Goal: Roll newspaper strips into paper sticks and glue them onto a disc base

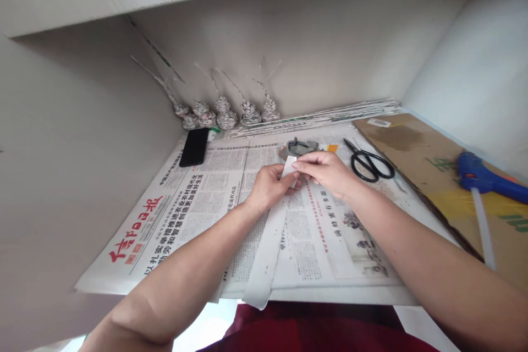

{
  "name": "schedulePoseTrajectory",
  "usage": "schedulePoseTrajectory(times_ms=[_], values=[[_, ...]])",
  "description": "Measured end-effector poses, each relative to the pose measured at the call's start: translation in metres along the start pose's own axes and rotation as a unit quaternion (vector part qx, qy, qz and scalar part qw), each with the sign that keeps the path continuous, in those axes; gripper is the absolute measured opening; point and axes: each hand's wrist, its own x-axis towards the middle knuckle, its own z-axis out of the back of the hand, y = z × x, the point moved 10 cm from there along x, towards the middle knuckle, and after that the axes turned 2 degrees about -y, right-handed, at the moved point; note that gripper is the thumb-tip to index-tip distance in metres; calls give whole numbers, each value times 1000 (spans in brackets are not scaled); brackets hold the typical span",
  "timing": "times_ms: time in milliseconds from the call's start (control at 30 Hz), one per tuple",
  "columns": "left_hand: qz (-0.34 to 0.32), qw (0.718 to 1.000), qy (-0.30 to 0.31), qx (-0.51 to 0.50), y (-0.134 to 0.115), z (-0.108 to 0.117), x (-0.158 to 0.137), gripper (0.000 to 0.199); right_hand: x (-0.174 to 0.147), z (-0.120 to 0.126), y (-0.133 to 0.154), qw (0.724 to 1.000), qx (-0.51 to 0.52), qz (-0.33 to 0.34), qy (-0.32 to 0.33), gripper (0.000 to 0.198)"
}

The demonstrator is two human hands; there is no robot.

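Phone lies left of the white strip. The left hand grips the strip near its far end; newspaper spreads beneath the strip. The right hand pinches the strip's tip. Rightward of the strip: scissors, then a blue glue gun.

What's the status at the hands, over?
Left hand, right hand: both pinching white strip near its far end. Strip slants down across newspaper. Scissors off to the right, not touching it.
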Motion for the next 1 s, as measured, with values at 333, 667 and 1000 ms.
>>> schedulePoseTrajectory(times_ms=[333,667,1000], values=[[-44,993,-28,105,-1,9,3,26,-3,-2,-7,996,51,-58,-46,25],[-66,988,-35,134,-7,7,0,30,-7,-5,-8,988,100,-73,-88,32],[-62,987,-45,141,-7,9,-1,31,-6,-9,-8,991,90,-53,-88,37]])
